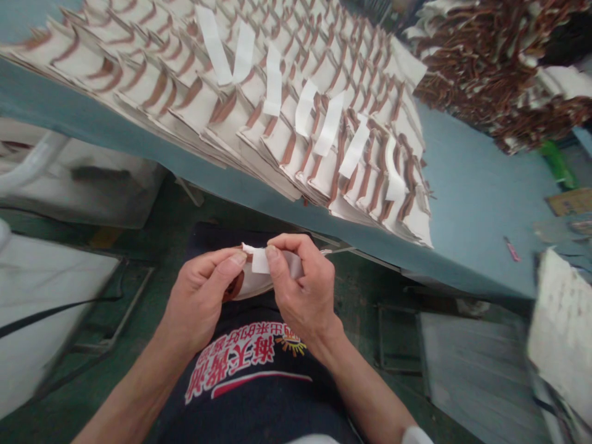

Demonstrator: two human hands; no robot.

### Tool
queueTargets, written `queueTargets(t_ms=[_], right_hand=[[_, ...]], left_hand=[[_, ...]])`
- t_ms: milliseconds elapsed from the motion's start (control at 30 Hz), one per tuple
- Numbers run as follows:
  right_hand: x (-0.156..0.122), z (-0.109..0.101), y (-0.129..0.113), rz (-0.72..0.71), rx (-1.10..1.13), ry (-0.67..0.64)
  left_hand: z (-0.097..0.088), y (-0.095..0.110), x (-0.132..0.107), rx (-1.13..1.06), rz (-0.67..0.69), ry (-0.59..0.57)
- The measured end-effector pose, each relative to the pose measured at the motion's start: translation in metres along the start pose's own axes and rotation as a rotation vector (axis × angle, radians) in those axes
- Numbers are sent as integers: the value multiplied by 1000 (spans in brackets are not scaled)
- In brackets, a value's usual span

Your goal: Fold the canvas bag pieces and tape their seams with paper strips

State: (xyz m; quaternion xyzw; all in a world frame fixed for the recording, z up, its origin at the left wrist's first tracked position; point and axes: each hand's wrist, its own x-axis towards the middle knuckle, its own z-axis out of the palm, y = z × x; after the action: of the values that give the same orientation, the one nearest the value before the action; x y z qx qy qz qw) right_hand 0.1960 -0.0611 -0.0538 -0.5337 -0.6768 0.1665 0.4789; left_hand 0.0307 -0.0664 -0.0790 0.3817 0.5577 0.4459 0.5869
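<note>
The dark printed apron (259,410) is nearest; above it, the left hand (201,296) pinches a brown-edged white fabric piece (255,283), the right hand (303,287) a white strip (259,262) at its edge. The fabric seems light, soft, best held by its edge.

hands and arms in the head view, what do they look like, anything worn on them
The left hand and right hand are gloveless, the forearms uncovered. A pale sleeve edge shows low on the right arm. The dark garment on the torso carries red lettering.
</note>
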Motion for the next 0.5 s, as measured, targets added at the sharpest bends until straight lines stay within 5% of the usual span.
queueTargets(t_ms=[133,500], right_hand=[[4,-1,-6,-71,93,22],[0,18,14,-213,-97,96]], left_hand=[[3,7,0,-42,-27,43],[13,22,-4,-120,-57,39]])
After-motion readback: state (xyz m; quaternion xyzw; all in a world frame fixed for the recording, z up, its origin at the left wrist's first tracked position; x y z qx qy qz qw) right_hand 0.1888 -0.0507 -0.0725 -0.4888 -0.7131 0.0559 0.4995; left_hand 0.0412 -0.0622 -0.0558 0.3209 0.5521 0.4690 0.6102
